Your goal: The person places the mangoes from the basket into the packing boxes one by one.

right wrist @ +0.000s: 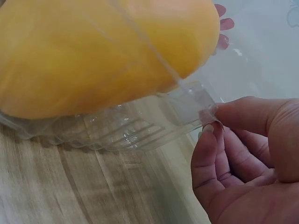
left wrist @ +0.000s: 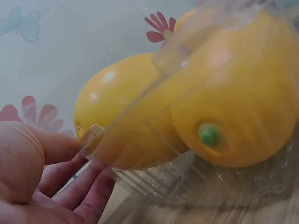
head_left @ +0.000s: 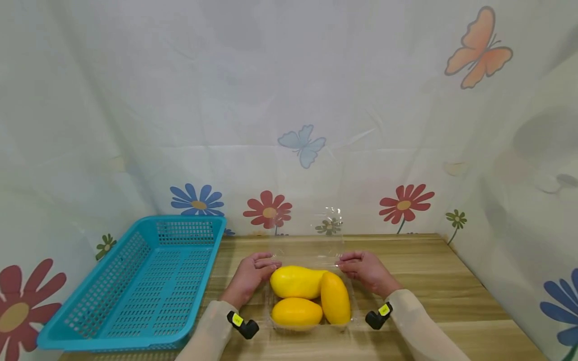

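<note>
A clear plastic clamshell box [head_left: 355, 321] stands on the wooden table with its lid [head_left: 307, 246] raised at the far side. Inside lie three smooth yellow fruits shaped like mangoes: one at the back [head_left: 295, 282], one in front [head_left: 296, 312], one upright along the right [head_left: 335, 299]. One fruit [left wrist: 243, 102] shows a green stem nub in the left wrist view. My left hand [head_left: 253, 275] pinches the box's back left corner between thumb and fingers. At the back right corner, my right hand [head_left: 367, 271] pinches the plastic edge, thumb above and fingertips below.
To the left sits a large turquoise plastic basket [head_left: 155, 286] with perforated sides and floor. Behind the table [head_left: 433, 281] hangs a pale curtain [head_left: 226, 100] printed with flowers and butterflies. Another curtain side closes in on the right.
</note>
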A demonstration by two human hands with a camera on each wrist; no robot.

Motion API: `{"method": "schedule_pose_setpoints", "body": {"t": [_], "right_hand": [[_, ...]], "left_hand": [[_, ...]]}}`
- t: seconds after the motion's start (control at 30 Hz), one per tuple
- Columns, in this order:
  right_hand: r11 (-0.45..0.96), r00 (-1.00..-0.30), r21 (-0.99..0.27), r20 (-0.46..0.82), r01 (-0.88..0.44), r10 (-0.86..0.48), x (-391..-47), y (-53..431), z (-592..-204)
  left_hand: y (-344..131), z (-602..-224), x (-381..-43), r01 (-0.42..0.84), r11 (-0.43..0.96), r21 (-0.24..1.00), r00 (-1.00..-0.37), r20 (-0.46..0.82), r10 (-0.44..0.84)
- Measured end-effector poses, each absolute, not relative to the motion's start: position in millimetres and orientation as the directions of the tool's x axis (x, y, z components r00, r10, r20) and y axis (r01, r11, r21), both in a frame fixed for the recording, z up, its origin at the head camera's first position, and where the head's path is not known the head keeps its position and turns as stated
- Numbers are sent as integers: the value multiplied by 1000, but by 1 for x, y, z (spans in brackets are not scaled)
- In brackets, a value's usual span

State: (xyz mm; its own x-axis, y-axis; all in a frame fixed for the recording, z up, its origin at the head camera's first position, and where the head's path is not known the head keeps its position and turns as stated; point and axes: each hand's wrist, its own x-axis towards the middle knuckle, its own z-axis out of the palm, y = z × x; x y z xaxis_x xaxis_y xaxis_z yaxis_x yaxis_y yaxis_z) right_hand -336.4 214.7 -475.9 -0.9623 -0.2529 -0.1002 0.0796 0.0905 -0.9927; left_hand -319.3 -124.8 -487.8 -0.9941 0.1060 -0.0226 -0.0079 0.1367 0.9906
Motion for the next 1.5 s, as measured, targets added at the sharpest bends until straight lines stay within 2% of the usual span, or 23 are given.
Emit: {"method": "schedule_pose_setpoints", "body": {"t": [0.73, 0.97, 1.2, 1.5], "right_hand": [[128, -964, -990, -82, 51, -252, -334, 219, -478], [132, -967, -990, -85, 54, -240, -333, 226, -481], [44, -950, -996, -88, 78, -300, -331, 229, -479], [36, -949, -994, -110, 104, -295, -329, 229, -475]], "left_hand": [[-126, -489, -317, -18, 85, 996, -996, -26, 88], [-128, -493, -319, -39, 127, 991, -999, -41, 10], [-132, -492, -316, -66, 113, 991, -997, -68, 22], [-133, -488, -307, -62, 77, 995, -997, -64, 33]]}}
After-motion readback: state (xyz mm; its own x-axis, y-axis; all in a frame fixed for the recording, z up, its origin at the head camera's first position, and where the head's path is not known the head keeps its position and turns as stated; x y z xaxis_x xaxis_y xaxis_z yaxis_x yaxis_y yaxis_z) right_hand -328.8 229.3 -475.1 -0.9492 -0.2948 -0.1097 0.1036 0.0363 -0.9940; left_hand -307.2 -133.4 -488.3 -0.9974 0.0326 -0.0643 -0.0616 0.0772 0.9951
